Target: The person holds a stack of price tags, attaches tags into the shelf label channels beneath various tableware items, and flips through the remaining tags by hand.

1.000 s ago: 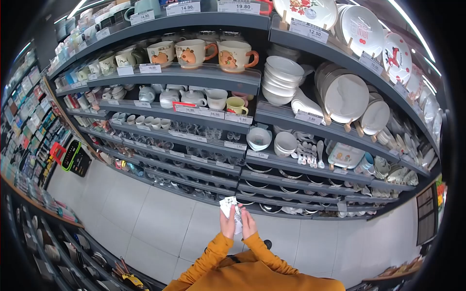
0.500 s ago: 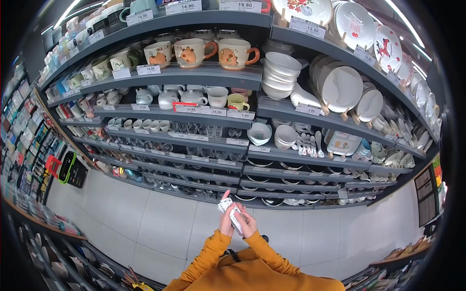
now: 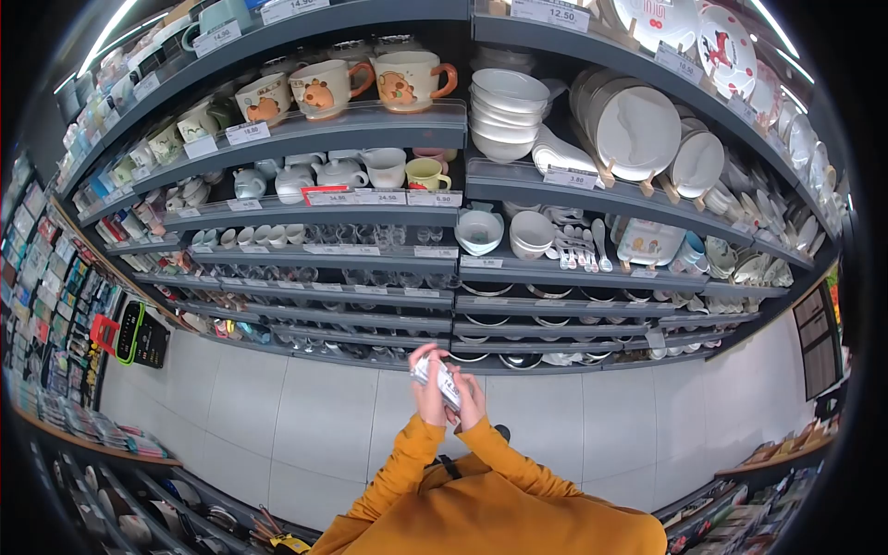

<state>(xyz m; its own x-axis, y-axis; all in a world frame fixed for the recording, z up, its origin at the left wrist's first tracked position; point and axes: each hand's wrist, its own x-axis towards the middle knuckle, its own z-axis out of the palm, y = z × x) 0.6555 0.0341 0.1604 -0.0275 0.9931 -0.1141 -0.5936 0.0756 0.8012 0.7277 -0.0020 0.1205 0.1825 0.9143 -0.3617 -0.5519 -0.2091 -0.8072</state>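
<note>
In front of my body, my left hand (image 3: 427,396) is closed around a small stack of white printed price labels (image 3: 447,384). My right hand (image 3: 472,400) grips the same stack from the other side, its fingers against the labels' lower edge. Print shows on the top label, too small to read in full. Both hands are held over the floor, apart from the shelves.
Ahead stands a tall grey shelf unit (image 3: 370,197) with price strips. It carries mugs with animal pictures (image 3: 405,79), white bowls (image 3: 507,111), plates (image 3: 638,132), teapots and glasses. A black and green basket (image 3: 143,335) stands on the left. Pale tiles (image 3: 314,416) cover the floor.
The view has shifted, so the shelves sit further left and higher. My hands have risen slightly in view, and the labels, fanned apart before, now look gathered closer together.
</note>
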